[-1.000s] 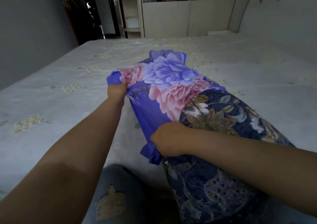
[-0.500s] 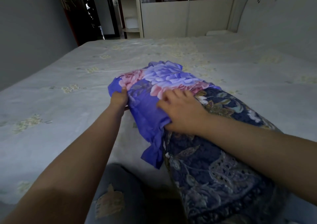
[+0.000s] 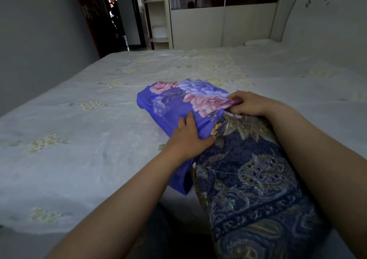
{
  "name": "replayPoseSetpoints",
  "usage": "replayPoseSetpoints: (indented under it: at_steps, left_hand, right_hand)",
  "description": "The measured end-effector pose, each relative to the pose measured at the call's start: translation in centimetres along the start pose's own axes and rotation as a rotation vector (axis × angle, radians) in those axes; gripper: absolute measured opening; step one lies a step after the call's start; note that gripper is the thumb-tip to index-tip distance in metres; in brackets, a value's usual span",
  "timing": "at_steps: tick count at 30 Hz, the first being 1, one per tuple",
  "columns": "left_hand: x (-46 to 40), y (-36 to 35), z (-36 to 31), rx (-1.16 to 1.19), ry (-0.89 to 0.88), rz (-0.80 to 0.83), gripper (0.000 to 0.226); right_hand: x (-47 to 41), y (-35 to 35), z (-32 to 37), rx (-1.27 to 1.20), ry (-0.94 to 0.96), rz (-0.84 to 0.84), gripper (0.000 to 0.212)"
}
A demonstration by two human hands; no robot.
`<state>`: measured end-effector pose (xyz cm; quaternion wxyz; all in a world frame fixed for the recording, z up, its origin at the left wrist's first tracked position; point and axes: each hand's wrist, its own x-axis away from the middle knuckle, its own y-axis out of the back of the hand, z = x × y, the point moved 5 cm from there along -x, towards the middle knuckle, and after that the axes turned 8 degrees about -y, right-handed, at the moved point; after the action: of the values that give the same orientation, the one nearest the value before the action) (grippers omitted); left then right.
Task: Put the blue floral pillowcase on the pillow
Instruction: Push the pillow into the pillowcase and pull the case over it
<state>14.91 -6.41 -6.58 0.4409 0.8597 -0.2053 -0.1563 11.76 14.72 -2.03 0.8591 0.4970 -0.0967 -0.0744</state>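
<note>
Both hands have shifted to the pillowcase mouth: left hand (image 3: 189, 137) now pinches its near hem, right hand (image 3: 247, 103) grips the far hem. Blue floral pillowcase (image 3: 178, 101) covers only the far end of the pillow (image 3: 252, 171) on the bed (image 3: 79, 135); pulling remains.

Blue floral pillowcase (image 3: 178, 103) bunched over far end of dark patterned pillow (image 3: 252, 177)
</note>
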Motion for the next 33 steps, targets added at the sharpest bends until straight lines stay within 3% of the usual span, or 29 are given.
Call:
replayPoseSetpoints:
  at_steps: [3, 9, 11, 15, 20, 23, 25, 27, 30, 33]
  left_hand:
    - [-0.2, -1.2, 0.4, 0.024, -0.023, -0.147, 0.098]
    - [-1.6, 0.0, 2.8, 0.221, -0.184, -0.622, 0.077]
    - [-3.3, 2.0, 3.8, 0.174, -0.179, -0.664, 0.068]
    - [-6.7, 5.6, 4.0, -0.063, 0.028, -0.635, 0.046]
    - [-5.7, 0.7, -1.2, -0.026, -0.071, -0.645, 0.041]
    - [-3.7, -2.3, -2.3, -0.074, -0.166, -0.688, 0.023]
    - [-3.1, -2.7, -1.5, -0.169, -0.207, -0.718, 0.011]
    - [-2.8, -3.2, -0.8, -0.245, -0.254, -0.703, 0.013]
    - [-3.0, -4.3, 0.7, -0.36, -0.228, -0.668, 0.022]
    - [-3.8, -4.6, 2.7, -0.396, -0.063, -0.594, 0.028]
  right_hand:
    - [0.1, -0.3, -0.8, 0.015, -0.053, -0.412, 0.018]
    - [1.5, 0.6, 5.7, -0.45, 0.221, -0.786, 0.015]
    - [0.9, 0.9, 7.6, -0.338, 0.206, -0.821, 0.013]
    - [-1.3, -0.6, 7.6, 0.196, 0.261, -0.785, 0.024]
    - [-1.7, -3.9, 3.3, 0.372, 0.339, -0.715, 0.026]
    - [-2.1, -1.7, -1.1, 0.284, 0.172, -0.78, 0.027]
    - [-2.4, 0.3, -5.5, 0.078, -0.044, -0.864, 0.025]
    - [-1.7, 1.0, -10.1, -0.149, -0.227, -0.864, 0.025]
    - [-0.6, -0.4, -12.5, -0.523, -0.186, -0.729, 0.025]
    - [3.1, -0.9, -9.9, -0.68, 0.075, -0.73, 0.015]
